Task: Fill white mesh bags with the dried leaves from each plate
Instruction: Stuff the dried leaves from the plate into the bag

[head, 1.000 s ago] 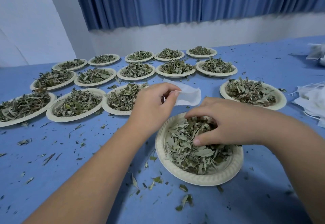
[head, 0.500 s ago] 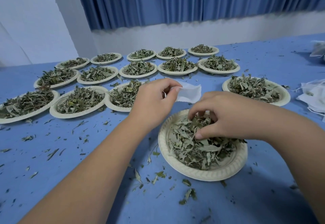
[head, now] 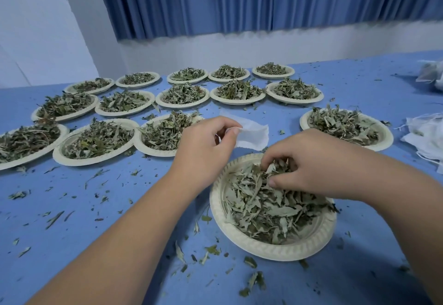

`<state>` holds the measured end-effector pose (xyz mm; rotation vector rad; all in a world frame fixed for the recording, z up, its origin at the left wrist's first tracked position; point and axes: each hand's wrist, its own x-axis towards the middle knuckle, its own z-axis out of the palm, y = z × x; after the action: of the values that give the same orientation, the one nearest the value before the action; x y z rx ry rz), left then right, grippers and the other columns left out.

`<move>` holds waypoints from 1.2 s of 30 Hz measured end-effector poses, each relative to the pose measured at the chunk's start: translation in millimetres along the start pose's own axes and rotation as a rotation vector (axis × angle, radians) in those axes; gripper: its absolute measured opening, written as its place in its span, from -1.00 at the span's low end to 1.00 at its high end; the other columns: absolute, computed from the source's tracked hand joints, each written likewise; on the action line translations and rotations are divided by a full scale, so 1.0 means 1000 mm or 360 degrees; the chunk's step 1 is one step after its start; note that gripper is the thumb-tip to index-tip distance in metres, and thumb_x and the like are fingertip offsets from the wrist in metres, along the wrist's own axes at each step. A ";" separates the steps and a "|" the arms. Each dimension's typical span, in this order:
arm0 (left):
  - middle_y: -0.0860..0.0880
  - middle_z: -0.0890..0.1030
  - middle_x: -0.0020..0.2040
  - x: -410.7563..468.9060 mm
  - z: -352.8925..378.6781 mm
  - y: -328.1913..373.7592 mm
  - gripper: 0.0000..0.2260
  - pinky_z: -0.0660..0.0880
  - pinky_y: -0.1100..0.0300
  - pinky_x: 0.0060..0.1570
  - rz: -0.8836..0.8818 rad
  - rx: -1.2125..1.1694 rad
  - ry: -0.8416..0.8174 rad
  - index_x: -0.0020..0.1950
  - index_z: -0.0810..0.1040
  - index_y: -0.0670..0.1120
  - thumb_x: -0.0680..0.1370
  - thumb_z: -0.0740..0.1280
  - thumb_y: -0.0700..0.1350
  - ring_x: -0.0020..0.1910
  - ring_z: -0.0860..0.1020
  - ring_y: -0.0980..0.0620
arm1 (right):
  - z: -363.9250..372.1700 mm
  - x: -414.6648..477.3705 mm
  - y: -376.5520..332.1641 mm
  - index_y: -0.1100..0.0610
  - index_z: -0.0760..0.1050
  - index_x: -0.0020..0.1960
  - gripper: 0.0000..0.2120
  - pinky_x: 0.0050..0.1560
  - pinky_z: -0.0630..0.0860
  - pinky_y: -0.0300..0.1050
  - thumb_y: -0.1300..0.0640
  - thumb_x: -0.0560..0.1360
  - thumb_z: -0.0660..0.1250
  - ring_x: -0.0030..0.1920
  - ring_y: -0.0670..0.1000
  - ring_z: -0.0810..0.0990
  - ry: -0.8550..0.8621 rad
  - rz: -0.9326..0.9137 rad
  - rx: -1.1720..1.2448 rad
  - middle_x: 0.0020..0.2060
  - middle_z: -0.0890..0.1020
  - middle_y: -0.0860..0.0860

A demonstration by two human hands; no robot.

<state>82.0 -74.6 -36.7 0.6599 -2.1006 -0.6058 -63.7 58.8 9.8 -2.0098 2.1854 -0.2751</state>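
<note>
The blue table (head: 72, 244) carries the work area, with loose leaf fragments scattered across it. Three rows of other plates (head: 96, 161) stand at the far left and centre, one more at the right, and all are still heaped. A pile of spare bags (head: 426, 137) lies at the right edge. The near plate (head: 271, 249) sits directly in front of the person and holds a full layer of dried leaves (head: 263, 208). The left hand (head: 203, 151) hovers just beyond the plate's far-left rim, with thumb and forefinger pinched on one edge of the white mesh bag (head: 254, 134). The bag hangs flat and looks empty; whether its mouth is open cannot be told. The right hand (head: 311, 163) is down in the far side of the leaf pile. Change over the last second: its fingers, previously spread over the leaves, have curled inward and now clamp a tuft against the thumb. The left-hand pinch and the bag position are unchanged. Assessment: the first pinch for this bag is gathered but not yet transferred. Filling of this plate's bag has barely started, and most of the task remains.
</note>
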 end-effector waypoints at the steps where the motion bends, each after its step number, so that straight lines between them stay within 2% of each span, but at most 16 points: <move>1: 0.34 0.48 -0.44 0.000 0.000 0.000 -0.89 0.24 0.48 -0.43 -0.0006 -0.0005 0.0008 -0.02 0.66 -0.02 0.59 0.33 -0.13 -0.46 0.40 0.35 | -0.001 -0.001 0.001 -0.23 0.55 0.00 -0.84 -0.39 0.34 -0.41 -0.12 0.43 0.40 -0.29 -0.47 0.40 0.0033 -0.0006 0.0051 -0.40 0.45 -0.19; 3: 0.34 0.48 -0.45 0.000 -0.001 0.000 -0.89 0.24 0.47 -0.43 -0.0016 -0.0023 0.0019 -0.03 0.66 -0.01 0.58 0.33 -0.14 -0.47 0.40 0.33 | -0.002 -0.002 0.003 -0.21 0.56 -0.09 -0.90 -0.28 0.37 -0.46 -0.08 0.41 0.43 -0.29 -0.40 0.44 0.0087 -0.0014 0.0156 -0.36 0.52 -0.27; 5: 0.34 0.48 -0.45 0.000 -0.001 0.001 -0.89 0.24 0.47 -0.44 -0.0014 -0.0029 0.0014 -0.03 0.65 0.00 0.58 0.32 -0.14 -0.47 0.40 0.33 | -0.004 -0.002 0.003 -0.20 0.56 -0.14 -0.93 -0.29 0.39 -0.43 -0.07 0.40 0.43 -0.33 -0.31 0.47 0.0107 -0.0025 0.0214 -0.31 0.48 -0.45; 6: 0.34 0.48 -0.45 0.000 -0.002 0.001 -0.89 0.24 0.47 -0.44 -0.0013 -0.0029 0.0012 -0.03 0.65 0.00 0.59 0.32 -0.14 -0.47 0.39 0.33 | -0.006 -0.003 0.004 -0.20 0.57 -0.15 -0.93 -0.32 0.39 -0.42 -0.06 0.39 0.44 -0.36 -0.28 0.48 0.0116 -0.0034 0.0251 -0.31 0.49 -0.45; 9: 0.34 0.48 -0.46 0.000 -0.003 0.002 -0.88 0.24 0.47 -0.44 -0.0024 -0.0029 0.0007 -0.02 0.65 0.00 0.59 0.32 -0.13 -0.46 0.40 0.33 | -0.011 -0.004 0.006 -0.19 0.59 -0.17 -0.92 -0.42 0.36 -0.40 -0.07 0.35 0.44 -0.48 -0.20 0.45 0.0170 -0.0076 0.0435 -0.40 0.57 -0.20; 11: 0.35 0.48 -0.44 -0.001 -0.004 0.003 -0.88 0.24 0.47 -0.43 -0.0032 -0.0022 -0.0004 -0.02 0.65 -0.01 0.59 0.31 -0.12 -0.45 0.40 0.33 | -0.015 -0.006 0.008 -0.21 0.59 -0.16 -0.89 -0.46 0.34 -0.37 -0.08 0.31 0.42 -0.51 -0.17 0.41 0.0227 -0.0102 0.0605 -0.46 0.56 -0.06; 12: 0.36 0.48 -0.43 -0.001 -0.005 0.004 -0.88 0.24 0.47 -0.42 -0.0027 -0.0013 -0.0010 -0.01 0.65 -0.02 0.59 0.31 -0.12 -0.44 0.40 0.33 | -0.017 -0.006 0.010 -0.20 0.59 -0.15 -0.88 -0.44 0.36 -0.31 -0.08 0.30 0.42 -0.49 -0.10 0.42 0.0256 -0.0112 0.0683 -0.45 0.56 0.00; 14: 0.38 0.48 -0.42 -0.001 -0.005 0.005 -0.88 0.24 0.47 -0.41 -0.0011 0.0010 -0.0020 -0.01 0.66 -0.03 0.59 0.32 -0.13 -0.44 0.40 0.34 | -0.020 -0.007 0.011 -0.16 0.60 -0.14 -0.86 -0.35 0.45 -0.06 -0.06 0.30 0.42 -0.39 0.13 0.50 0.0313 -0.0127 0.0786 -0.39 0.57 0.13; 16: 0.34 0.49 -0.42 -0.001 -0.005 0.007 -0.89 0.24 0.47 -0.39 -0.0006 0.0018 -0.0035 -0.01 0.66 -0.02 0.59 0.32 -0.12 -0.43 0.41 0.33 | -0.022 -0.008 0.011 -0.13 0.60 -0.15 -0.87 -0.33 0.43 -0.03 -0.05 0.30 0.43 -0.32 0.21 0.55 0.0391 -0.0144 0.0814 -0.39 0.56 0.15; 19: 0.25 0.48 -0.42 -0.001 -0.005 0.011 -0.89 0.27 0.48 -0.33 0.0023 0.0058 -0.0040 -0.02 0.67 -0.03 0.58 0.33 -0.12 -0.40 0.43 0.33 | -0.020 -0.008 0.010 -0.14 0.59 -0.16 -0.90 -0.41 0.38 -0.19 -0.03 0.31 0.42 -0.36 0.16 0.54 0.0524 -0.0111 0.0755 -0.48 0.51 0.05; 22: 0.26 0.47 -0.37 -0.001 -0.005 0.014 -0.88 0.27 0.53 -0.30 0.0057 0.0116 -0.0044 -0.02 0.68 -0.06 0.57 0.35 -0.15 -0.36 0.43 0.39 | -0.017 -0.006 0.007 -0.14 0.58 -0.22 -0.95 -0.45 0.35 -0.32 0.00 0.33 0.41 -0.53 -0.10 0.42 0.0678 -0.0067 0.0647 -0.53 0.49 -0.08; 25: 0.24 0.48 -0.38 -0.001 -0.004 0.017 -0.88 0.26 0.52 -0.33 0.0029 0.0066 -0.0056 -0.02 0.69 -0.05 0.57 0.34 -0.15 -0.39 0.43 0.38 | -0.012 -0.005 0.002 -0.14 0.55 -0.25 -0.92 -0.43 0.34 -0.42 0.04 0.33 0.41 -0.50 -0.18 0.41 0.0757 -0.0048 0.0555 -0.52 0.48 -0.22; 28: 0.23 0.52 -0.38 -0.002 -0.003 0.019 -0.87 0.28 0.48 -0.35 0.0017 0.0011 -0.0071 -0.02 0.70 -0.03 0.56 0.35 -0.15 -0.41 0.45 0.32 | -0.007 -0.002 -0.003 -0.18 0.51 -0.26 -0.91 -0.36 0.35 -0.46 0.01 0.33 0.39 -0.39 -0.24 0.46 0.0802 -0.0036 0.0400 -0.43 0.51 -0.31; 31: 0.18 0.62 -0.28 -0.003 -0.001 0.022 -0.86 0.41 0.38 -0.27 -0.0042 -0.0074 -0.0073 -0.02 0.71 0.00 0.55 0.35 -0.14 -0.32 0.53 0.22 | -0.003 0.001 -0.006 -0.12 0.56 -0.19 -0.93 -0.26 0.32 -0.50 0.03 0.35 0.40 -0.28 -0.31 0.46 0.0873 -0.0069 0.0210 -0.47 0.48 -0.19; 33: 0.17 0.64 -0.31 -0.003 -0.001 0.025 -0.86 0.45 0.32 -0.27 -0.0110 -0.0156 -0.0084 -0.04 0.71 0.03 0.55 0.35 -0.13 -0.33 0.54 0.23 | 0.000 0.002 -0.008 -0.07 0.60 -0.14 -0.92 -0.25 0.29 -0.50 0.04 0.36 0.41 -0.32 -0.30 0.44 0.0870 -0.0097 0.0096 -0.39 0.46 -0.22; 36: 0.16 0.66 -0.29 -0.004 0.001 0.027 -0.86 0.52 0.23 -0.23 -0.0191 -0.0247 -0.0089 -0.07 0.70 0.08 0.55 0.36 -0.11 -0.29 0.59 0.19 | 0.003 0.003 -0.011 -0.04 0.63 -0.08 -0.88 -0.24 0.28 -0.35 0.04 0.38 0.44 -0.31 -0.27 0.38 0.0819 -0.0099 -0.0014 -0.32 0.47 -0.18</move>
<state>76.7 -51.9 -22.7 0.6909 -2.0506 -0.8542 -52.5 55.3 9.2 -2.2013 2.3967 -0.8798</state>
